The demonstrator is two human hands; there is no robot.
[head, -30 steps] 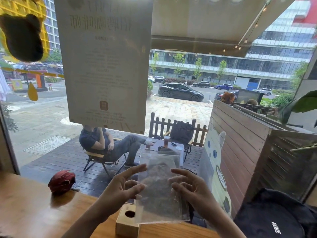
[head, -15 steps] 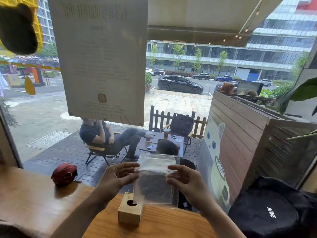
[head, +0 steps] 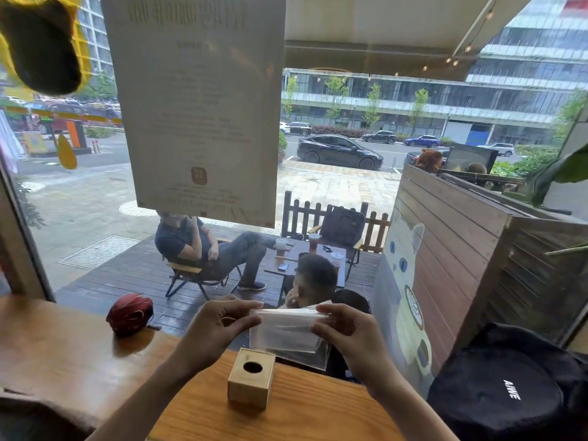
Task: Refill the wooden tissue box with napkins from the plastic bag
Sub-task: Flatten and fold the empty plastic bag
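A small wooden tissue box (head: 251, 378) with a round hole in its top stands on the wooden counter (head: 286, 418) by the window. Above and just right of it I hold a clear plastic bag (head: 286, 334) with both hands. My left hand (head: 219, 329) pinches the bag's upper left edge. My right hand (head: 346, 332) pinches its upper right edge. The bag hangs tilted, its top edge stretched between my fingers. Its contents look pale and are hard to make out through the plastic.
A red cap-like object (head: 130, 313) lies on the counter at the left. A black bag (head: 509, 389) with white lettering sits at the right. The window glass runs right behind the counter, with a paper poster (head: 200, 106) stuck on it. People sit outside.
The bag has come down and tipped flatter, closer to the box. Both hands shifted from its sides to pinching the top edge. The view has dropped, showing more of the counter.
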